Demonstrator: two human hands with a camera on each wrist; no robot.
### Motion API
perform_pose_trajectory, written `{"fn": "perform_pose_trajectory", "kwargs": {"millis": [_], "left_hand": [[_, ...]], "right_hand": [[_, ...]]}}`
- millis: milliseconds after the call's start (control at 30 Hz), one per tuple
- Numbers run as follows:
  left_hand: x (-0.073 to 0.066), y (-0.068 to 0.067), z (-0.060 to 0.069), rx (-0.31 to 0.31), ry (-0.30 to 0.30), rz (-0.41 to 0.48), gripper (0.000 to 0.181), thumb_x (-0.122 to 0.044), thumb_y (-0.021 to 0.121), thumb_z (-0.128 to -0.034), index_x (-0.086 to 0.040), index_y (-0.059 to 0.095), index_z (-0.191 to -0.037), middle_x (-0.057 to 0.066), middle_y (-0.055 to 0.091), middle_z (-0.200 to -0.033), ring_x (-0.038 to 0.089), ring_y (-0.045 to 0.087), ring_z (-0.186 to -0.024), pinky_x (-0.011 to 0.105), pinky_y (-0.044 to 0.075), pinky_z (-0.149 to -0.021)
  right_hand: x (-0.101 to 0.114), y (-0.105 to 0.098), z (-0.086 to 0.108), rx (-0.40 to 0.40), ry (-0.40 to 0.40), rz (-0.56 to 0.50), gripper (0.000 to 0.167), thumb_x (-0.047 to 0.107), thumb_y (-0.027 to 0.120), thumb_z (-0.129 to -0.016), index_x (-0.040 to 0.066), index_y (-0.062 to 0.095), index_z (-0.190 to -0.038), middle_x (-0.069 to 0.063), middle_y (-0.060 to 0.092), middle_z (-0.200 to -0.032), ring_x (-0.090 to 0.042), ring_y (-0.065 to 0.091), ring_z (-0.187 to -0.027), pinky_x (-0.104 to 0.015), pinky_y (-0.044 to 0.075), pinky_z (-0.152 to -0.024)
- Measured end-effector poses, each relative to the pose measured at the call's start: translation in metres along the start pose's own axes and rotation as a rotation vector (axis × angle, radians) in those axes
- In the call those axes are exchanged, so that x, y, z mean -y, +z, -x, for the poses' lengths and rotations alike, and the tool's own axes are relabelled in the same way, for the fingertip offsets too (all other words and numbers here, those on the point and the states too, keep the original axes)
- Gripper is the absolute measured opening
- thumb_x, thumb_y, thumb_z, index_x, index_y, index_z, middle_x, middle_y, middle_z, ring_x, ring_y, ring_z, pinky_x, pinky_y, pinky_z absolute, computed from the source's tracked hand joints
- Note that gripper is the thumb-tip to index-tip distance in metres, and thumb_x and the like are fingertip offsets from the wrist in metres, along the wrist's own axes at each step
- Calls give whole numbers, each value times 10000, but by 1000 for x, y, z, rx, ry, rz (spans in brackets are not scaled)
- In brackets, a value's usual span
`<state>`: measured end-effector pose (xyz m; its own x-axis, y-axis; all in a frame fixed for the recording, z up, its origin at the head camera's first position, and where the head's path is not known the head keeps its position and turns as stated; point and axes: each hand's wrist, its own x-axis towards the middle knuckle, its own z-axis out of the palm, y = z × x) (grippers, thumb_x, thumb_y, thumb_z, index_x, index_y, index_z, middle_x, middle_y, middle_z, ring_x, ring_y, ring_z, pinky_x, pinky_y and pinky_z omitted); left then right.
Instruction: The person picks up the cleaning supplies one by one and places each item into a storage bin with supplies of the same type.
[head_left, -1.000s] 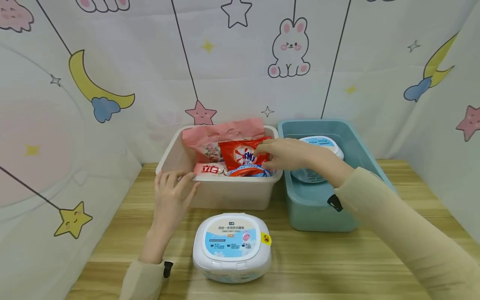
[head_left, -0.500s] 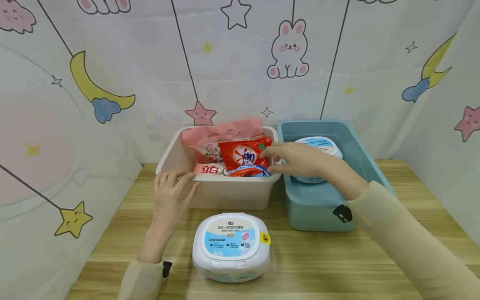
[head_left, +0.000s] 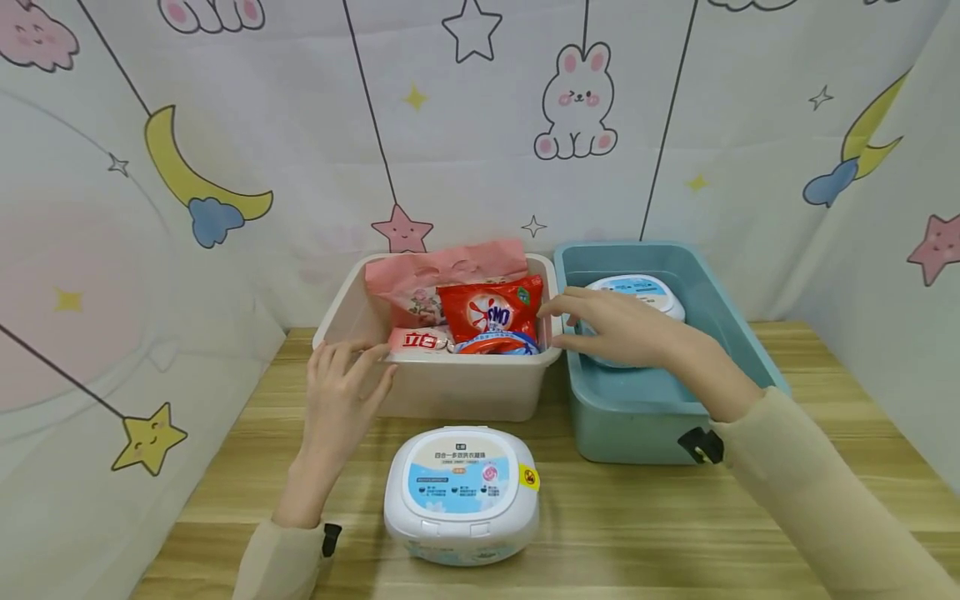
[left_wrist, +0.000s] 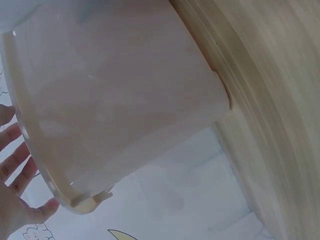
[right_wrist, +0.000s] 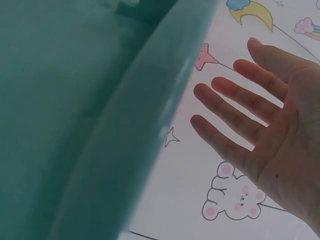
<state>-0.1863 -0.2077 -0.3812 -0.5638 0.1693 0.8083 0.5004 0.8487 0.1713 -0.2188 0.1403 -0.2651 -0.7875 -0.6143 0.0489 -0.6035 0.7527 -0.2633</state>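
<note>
My left hand (head_left: 339, 400) rests with its fingers on the front left rim of the white bin (head_left: 457, 392); the left wrist view shows the fingertips along that rim. Inside the bin lie a red packet (head_left: 491, 307), a pink bag (head_left: 450, 265), a pink-and-white packet (head_left: 420, 341) and a blue-and-red packet (head_left: 498, 343). My right hand (head_left: 622, 325) holds nothing, its fingers spread above the place where the two bins meet. In the right wrist view the right hand (right_wrist: 280, 120) has its fingers apart beside the teal bin (right_wrist: 135, 130).
A white lidded tub (head_left: 462, 496) with a blue label stands on the wooden table (head_left: 637, 533) in front of the white bin. Another such tub (head_left: 645, 290) sits in the teal bin at the right, partly covered by my right hand. A patterned cloth (head_left: 300, 150) hangs behind.
My right hand has moved right, away from the red packet and toward the teal bin. The left hand keeps its place on the rim.
</note>
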Motion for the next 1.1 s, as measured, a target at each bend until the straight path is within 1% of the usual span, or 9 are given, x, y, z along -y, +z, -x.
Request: {"fn": "perform_pose_trajectory", "kwargs": {"millis": [200, 300, 433, 500, 700, 833, 933, 1100], "left_hand": [[-3, -2, -3, 22, 14, -5, 257, -142, 756, -799, -68, 698, -1038, 133, 621, -1030, 348, 522, -1021, 627, 326, -1024], [-5, -4, -5, 23, 26, -5, 257, -148, 746, -808, -73, 696, -1049, 135, 618, -1032, 354, 521, -1023, 626, 328, -1026], [-8, -4, -7, 9, 42, 3, 273, -139, 755, -790, -73, 698, -1050, 136, 618, -1023, 354, 525, -1013, 627, 340, -1014], [-9, -5, -8, 3, 51, 3, 283, -127, 762, -779, -76, 699, -1050, 137, 618, -1015, 353, 527, -1003, 630, 344, -1009], [-15, -7, -9, -11, 84, 6, 273, -113, 763, -771, -73, 703, -1034, 145, 620, -984, 361, 535, -972, 629, 355, -1004], [-19, -9, -9, 11, 81, 12, 273, -125, 744, -785, -78, 701, -1051, 145, 624, -992, 357, 535, -985, 615, 348, -1022], [-22, -12, -8, 33, 84, 9, 261, -135, 729, -800, -79, 701, -1053, 148, 626, -998, 357, 533, -993, 611, 337, -1040], [-26, -13, -8, 32, 105, 20, 251, -122, 732, -786, -81, 704, -1032, 147, 641, -989, 342, 555, -975, 606, 347, -1030]], "right_hand": [[-4, 4, 9, -36, 10, 6, 423, 331, 630, -920, 202, 567, -1318, -19, 616, -1234, -188, 602, -1035, -379, 531, -829], [-7, 6, 13, -51, 12, -13, 434, 316, 637, -918, 189, 563, -1326, -16, 627, -1196, -190, 602, -1023, -369, 530, -815], [-10, 8, 20, -66, 20, -46, 429, 315, 627, -926, 197, 555, -1332, -12, 633, -1151, -173, 605, -1010, -376, 531, -829], [-12, 8, 23, -74, 23, -62, 430, 318, 623, -929, 197, 549, -1334, -19, 634, -1166, -172, 607, -1029, -395, 531, -854], [-19, 10, 33, -89, 47, -110, 437, 307, 607, -940, 170, 532, -1348, -43, 599, -1294, -210, 600, -1126, -463, 510, -933], [-22, 13, 42, -114, 57, -118, 440, 313, 606, -940, 174, 529, -1351, -44, 581, -1324, -217, 601, -1129, -466, 508, -939], [-22, 14, 48, -143, 56, -102, 440, 332, 601, -942, 176, 532, -1348, -40, 571, -1340, -215, 604, -1124, -461, 516, -921], [-20, 14, 58, -208, 50, -83, 409, 347, 593, -946, 186, 553, -1320, -24, 583, -1309, -201, 614, -1107, -463, 522, -889]]}}
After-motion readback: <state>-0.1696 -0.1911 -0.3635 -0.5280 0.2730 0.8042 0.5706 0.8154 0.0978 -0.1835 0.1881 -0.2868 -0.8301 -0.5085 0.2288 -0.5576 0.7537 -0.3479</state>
